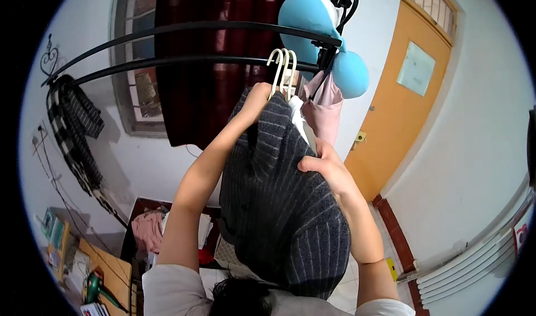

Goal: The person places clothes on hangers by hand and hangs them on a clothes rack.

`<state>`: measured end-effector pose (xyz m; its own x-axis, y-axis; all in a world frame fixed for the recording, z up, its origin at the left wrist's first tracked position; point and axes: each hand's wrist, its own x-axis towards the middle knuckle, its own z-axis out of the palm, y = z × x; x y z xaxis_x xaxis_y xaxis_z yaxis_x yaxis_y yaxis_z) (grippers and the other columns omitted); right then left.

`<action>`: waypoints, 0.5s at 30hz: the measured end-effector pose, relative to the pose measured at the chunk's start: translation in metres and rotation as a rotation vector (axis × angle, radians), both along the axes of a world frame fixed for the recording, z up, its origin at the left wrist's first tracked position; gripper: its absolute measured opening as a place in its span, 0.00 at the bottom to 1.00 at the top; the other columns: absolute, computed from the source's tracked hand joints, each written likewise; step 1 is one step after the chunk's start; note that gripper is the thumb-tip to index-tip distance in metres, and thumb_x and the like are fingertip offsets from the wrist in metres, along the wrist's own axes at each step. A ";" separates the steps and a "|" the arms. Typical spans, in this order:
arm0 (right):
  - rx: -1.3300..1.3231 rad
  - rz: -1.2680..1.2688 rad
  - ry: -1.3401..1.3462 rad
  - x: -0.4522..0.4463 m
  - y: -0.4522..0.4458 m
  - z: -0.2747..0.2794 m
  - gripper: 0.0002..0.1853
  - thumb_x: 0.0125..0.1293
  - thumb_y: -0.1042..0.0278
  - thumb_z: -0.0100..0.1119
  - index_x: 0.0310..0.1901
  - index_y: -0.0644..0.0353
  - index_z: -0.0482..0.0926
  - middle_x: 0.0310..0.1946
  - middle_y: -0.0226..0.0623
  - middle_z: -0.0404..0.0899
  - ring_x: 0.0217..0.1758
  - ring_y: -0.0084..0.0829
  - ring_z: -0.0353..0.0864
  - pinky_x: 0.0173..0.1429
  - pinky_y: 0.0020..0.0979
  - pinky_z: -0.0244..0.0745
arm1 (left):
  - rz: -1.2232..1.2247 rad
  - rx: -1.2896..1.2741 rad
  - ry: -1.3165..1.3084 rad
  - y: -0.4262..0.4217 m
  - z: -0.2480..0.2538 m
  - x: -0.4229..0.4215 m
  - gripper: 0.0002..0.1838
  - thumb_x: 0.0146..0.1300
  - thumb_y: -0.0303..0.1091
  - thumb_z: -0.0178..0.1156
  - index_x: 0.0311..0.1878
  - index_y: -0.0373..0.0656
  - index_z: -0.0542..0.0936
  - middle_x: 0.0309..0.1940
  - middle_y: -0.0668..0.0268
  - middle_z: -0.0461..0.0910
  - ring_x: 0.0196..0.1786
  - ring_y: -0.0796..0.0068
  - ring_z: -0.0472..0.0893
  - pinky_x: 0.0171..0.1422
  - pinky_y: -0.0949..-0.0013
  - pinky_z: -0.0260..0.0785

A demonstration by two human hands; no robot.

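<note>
Dark hair (241, 298) shows below the striped garment (279, 199); left fingers (261, 91) grip its top beside the hangers (278, 73); right fingers (307, 163) pinch its edge; best kept unbunched.

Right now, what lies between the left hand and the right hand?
In the head view, the upper part of the dark striped garment spans the stretch from the left hand to the right hand.
</note>
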<state>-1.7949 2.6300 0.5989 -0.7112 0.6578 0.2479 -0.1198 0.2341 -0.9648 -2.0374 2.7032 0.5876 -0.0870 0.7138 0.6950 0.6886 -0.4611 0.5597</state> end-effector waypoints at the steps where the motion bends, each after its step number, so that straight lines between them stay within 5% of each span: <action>1: 0.008 -0.031 0.016 -0.007 -0.001 0.002 0.26 0.44 0.70 0.55 0.48 0.72 0.71 0.33 0.28 0.72 0.37 0.19 0.67 0.46 0.20 0.61 | -0.013 0.045 0.004 0.008 -0.001 -0.006 0.09 0.52 0.33 0.60 0.27 0.35 0.80 0.17 0.55 0.75 0.22 0.75 0.77 0.29 0.67 0.66; 8: 0.032 -0.078 0.033 -0.040 0.009 0.015 0.23 0.45 0.68 0.57 0.44 0.71 0.73 0.29 0.29 0.72 0.35 0.20 0.69 0.47 0.22 0.62 | -0.041 0.122 -0.124 0.030 0.008 -0.022 0.17 0.61 0.41 0.60 0.28 0.33 0.81 0.15 0.62 0.75 0.22 0.86 0.71 0.26 0.71 0.65; 15: 0.033 -0.100 0.033 -0.061 0.024 0.008 0.22 0.44 0.68 0.57 0.43 0.70 0.73 0.29 0.30 0.72 0.36 0.20 0.69 0.45 0.21 0.62 | -0.146 0.140 -0.291 0.048 -0.005 -0.032 0.11 0.58 0.33 0.60 0.29 0.34 0.81 0.17 0.63 0.79 0.23 0.85 0.74 0.28 0.72 0.67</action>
